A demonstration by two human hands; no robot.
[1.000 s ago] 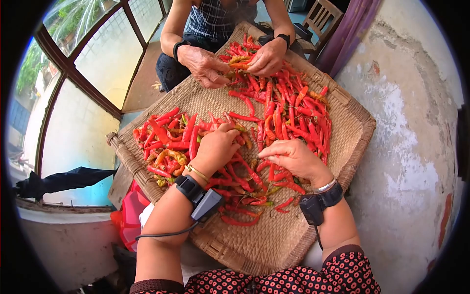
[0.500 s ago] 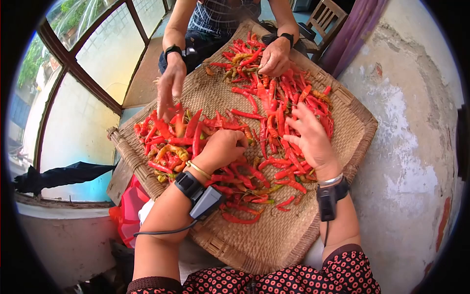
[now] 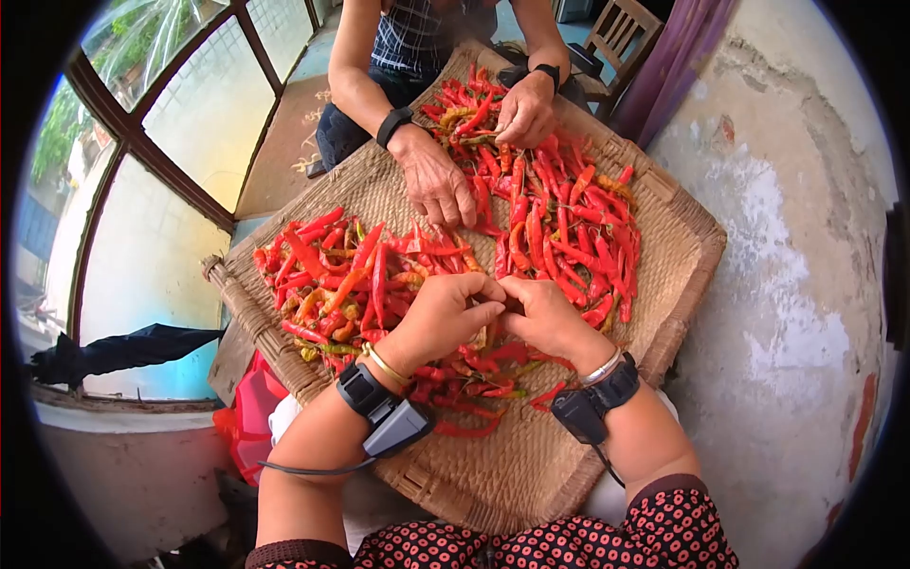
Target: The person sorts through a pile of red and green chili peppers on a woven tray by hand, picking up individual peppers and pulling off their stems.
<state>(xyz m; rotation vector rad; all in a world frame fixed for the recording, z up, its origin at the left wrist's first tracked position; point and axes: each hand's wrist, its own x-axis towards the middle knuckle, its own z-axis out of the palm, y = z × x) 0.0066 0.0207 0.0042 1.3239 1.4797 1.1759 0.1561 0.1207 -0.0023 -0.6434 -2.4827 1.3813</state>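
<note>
Red chili peppers (image 3: 588, 237), some of them yellowish or green, lie in heaps on a woven tray (image 3: 531, 474). My left hand (image 3: 450, 313) and my right hand (image 3: 545, 318) meet above the middle of the tray, fingertips together. The fingers of both are closed; whatever is between them is hidden or too small to name. Peppers lie close around and beneath both hands. Across the tray, a co-worker's hand (image 3: 436, 180) reaches down to the peppers in the middle, and the co-worker's other hand (image 3: 527, 112) is over the far heap, fingers bent.
A co-worker sits at the tray's far side. Windows (image 3: 180, 123) and a dark folded umbrella (image 3: 133, 353) are at the left, above a red plastic item (image 3: 256, 403). At the right stands a worn wall (image 3: 777, 284); a wooden chair (image 3: 621, 43) is at the back.
My right hand has moved left and down to meet my left hand, its fingers now closed. One co-worker hand has shifted from the left heap toward the middle.
</note>
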